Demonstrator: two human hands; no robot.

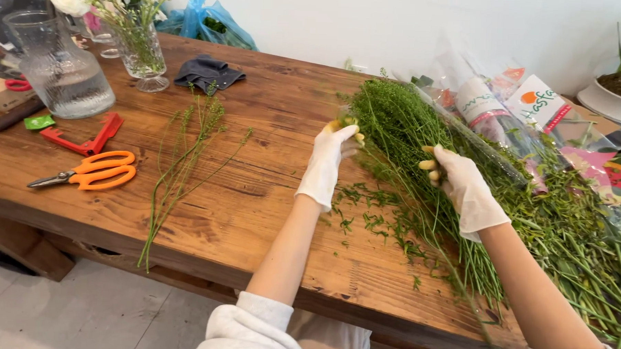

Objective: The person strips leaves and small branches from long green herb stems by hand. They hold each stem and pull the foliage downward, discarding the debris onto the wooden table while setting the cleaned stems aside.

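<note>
Now gloved hands (330,161) part greenery (408,143).

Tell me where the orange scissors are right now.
In the head view the orange scissors lie flat on the wooden table at its left side, just below the red tool, in front of the glass pitcher, left of the loose green stems.

My bundle of stems (421,151) lies right of centre on the worktop (254,214); scissors (90,171) left, jug (60,66) upper left.
</note>
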